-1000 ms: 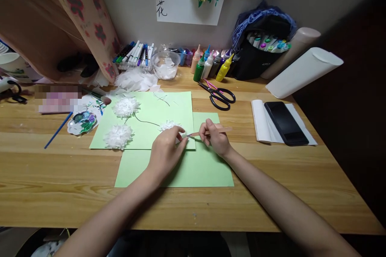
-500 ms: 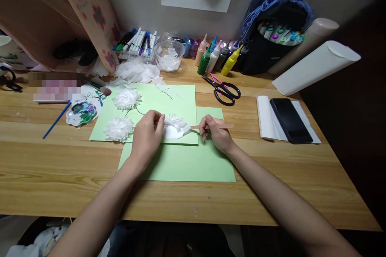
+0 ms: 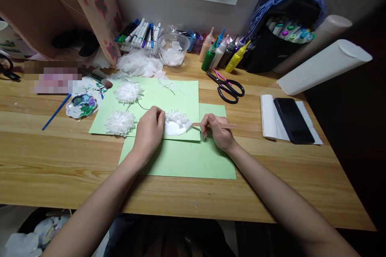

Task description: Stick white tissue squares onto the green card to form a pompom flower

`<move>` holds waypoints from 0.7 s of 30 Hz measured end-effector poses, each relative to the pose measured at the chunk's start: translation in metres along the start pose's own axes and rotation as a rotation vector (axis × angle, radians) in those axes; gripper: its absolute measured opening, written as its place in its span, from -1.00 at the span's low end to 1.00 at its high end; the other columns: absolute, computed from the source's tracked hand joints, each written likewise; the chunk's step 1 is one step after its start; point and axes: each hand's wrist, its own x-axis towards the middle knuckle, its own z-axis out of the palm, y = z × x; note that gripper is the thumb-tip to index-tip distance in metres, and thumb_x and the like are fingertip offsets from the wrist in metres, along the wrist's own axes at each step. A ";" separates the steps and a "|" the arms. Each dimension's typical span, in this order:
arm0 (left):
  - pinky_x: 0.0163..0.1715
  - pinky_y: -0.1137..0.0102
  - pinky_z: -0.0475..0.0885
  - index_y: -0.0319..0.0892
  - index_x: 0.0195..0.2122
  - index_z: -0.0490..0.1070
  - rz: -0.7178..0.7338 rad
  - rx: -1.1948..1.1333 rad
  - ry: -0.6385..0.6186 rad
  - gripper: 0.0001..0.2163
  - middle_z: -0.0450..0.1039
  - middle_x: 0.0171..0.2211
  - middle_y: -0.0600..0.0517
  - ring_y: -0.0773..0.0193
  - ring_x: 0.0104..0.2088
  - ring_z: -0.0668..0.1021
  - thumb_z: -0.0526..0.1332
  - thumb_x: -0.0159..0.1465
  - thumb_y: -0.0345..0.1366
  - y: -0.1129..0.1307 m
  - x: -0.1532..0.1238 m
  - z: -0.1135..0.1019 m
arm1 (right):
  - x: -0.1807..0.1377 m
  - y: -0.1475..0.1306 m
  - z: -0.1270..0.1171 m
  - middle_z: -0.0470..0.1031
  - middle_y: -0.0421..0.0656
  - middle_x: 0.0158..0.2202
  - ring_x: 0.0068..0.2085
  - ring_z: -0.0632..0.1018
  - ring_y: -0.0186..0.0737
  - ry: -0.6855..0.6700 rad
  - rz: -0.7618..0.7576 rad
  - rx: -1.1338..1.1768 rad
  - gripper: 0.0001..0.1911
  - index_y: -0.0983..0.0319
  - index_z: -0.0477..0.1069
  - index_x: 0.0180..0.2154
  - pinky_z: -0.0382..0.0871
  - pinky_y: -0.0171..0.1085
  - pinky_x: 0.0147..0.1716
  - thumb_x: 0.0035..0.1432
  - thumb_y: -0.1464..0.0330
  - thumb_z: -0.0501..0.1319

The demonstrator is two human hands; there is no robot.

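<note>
- Progress: 2 white tissue flowers, at upper left (image 3: 129, 91) and lower left (image 3: 120, 123) of the upper green sheet (image 3: 188, 96), are judged complete, their frilled surfaces being fully covered.
- Main item: the 3rd flower (image 3: 176, 117) is located near the centre of the frame, on the same sheet, between the hands. Its upper part is frilled; a smooth white area (image 3: 174, 129) is left bare along the lower part. Roughly half is judged to be left uncovered.
- Left hand (image 3: 150, 128): curled, with thumb and forefinger drawn together at the left edge of the 3rd flower. Whether anything is pinched there cannot be told.
- Right hand (image 3: 218, 131): closed in a pen-like grip around a flat pinkish stick (image 3: 229, 126). The stick's tip is placed at a white tissue piece (image 3: 189, 127) on the flower's right edge.
- Supplies: more loose tissue (image 3: 138, 64) is heaped at upper left of centre, beside a clear bowl (image 3: 187, 49) containing white pieces. Scissors (image 3: 226, 89) are laid on the tabletop (image 3: 90, 172), right of the sheet.
</note>
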 end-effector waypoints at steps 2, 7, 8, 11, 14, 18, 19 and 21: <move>-0.40 0.33 0.25 -0.14 -0.35 0.29 -0.001 0.007 -0.003 -0.86 0.47 -0.36 -0.02 0.22 -0.36 0.45 0.00 0.31 -0.29 0.000 0.000 0.000 | 0.001 0.000 0.001 0.30 -0.25 -0.66 -0.60 0.34 -0.39 -0.009 -0.009 -0.002 -0.44 0.22 0.33 -0.61 0.25 -0.32 -0.49 0.28 0.05 -0.07; -0.40 0.36 0.23 -0.14 -0.36 0.29 -0.003 0.006 -0.024 -0.86 0.46 -0.37 0.01 0.24 -0.38 0.43 0.00 0.30 -0.31 0.000 0.001 -0.001 | 0.012 -0.011 0.003 0.24 -0.28 -0.69 -0.62 0.30 -0.40 -0.078 -0.006 -0.066 -0.44 0.22 0.25 -0.64 0.29 -0.32 -0.45 0.29 0.07 -0.08; -0.40 0.36 0.23 -0.14 -0.36 0.29 0.000 0.009 -0.024 -0.86 0.46 -0.37 0.01 0.24 -0.38 0.43 0.00 0.30 -0.31 0.000 0.001 -0.001 | 0.016 -0.015 0.004 0.21 -0.29 -0.71 -0.63 0.29 -0.41 -0.098 0.002 -0.090 -0.44 0.21 0.23 -0.65 0.29 -0.33 -0.44 0.29 0.07 -0.09; -0.40 0.36 0.24 -0.15 -0.36 0.30 0.012 0.011 -0.021 -0.85 0.46 -0.37 0.01 0.24 -0.38 0.43 -0.01 0.31 -0.31 -0.001 0.001 0.000 | 0.029 -0.028 0.007 0.15 -0.31 -0.75 -0.63 0.27 -0.42 -0.165 0.013 -0.150 -0.43 0.22 0.18 -0.67 0.28 -0.33 -0.41 0.30 0.08 -0.08; -0.39 0.35 0.25 -0.15 -0.35 0.31 0.015 0.017 -0.023 -0.84 0.46 -0.36 -0.01 0.22 -0.37 0.44 -0.01 0.30 -0.31 -0.001 0.001 0.000 | 0.039 -0.039 0.010 0.15 -0.30 -0.74 -0.59 0.30 -0.41 -0.227 -0.003 -0.230 -0.43 0.22 0.15 -0.68 0.23 -0.34 -0.43 0.30 0.08 -0.08; -0.37 0.35 0.26 -0.15 -0.35 0.32 0.017 0.023 -0.023 -0.84 0.47 -0.35 -0.01 0.21 -0.36 0.45 -0.01 0.30 -0.31 -0.001 0.001 0.001 | 0.042 -0.048 0.010 0.21 -0.28 -0.74 -0.60 0.30 -0.42 -0.282 -0.007 -0.335 -0.43 0.22 0.19 -0.69 0.16 -0.35 -0.49 0.27 0.08 -0.03; -0.37 0.35 0.26 -0.15 -0.35 0.32 0.018 0.023 -0.022 -0.84 0.47 -0.35 -0.01 0.21 -0.36 0.46 -0.01 0.30 -0.31 -0.001 0.001 0.001 | 0.041 -0.048 0.009 0.22 -0.28 -0.74 -0.62 0.29 -0.43 -0.274 -0.005 -0.315 -0.43 0.22 0.20 -0.69 0.16 -0.35 -0.51 0.27 0.07 -0.02; -0.38 0.35 0.25 -0.15 -0.35 0.32 0.019 0.021 -0.020 -0.85 0.48 -0.35 -0.02 0.21 -0.36 0.46 -0.01 0.30 -0.31 -0.001 0.001 0.001 | 0.038 -0.044 0.007 0.22 -0.29 -0.76 -0.65 0.29 -0.43 -0.225 0.019 -0.221 -0.42 0.22 0.23 -0.69 0.17 -0.35 -0.54 0.26 0.04 -0.04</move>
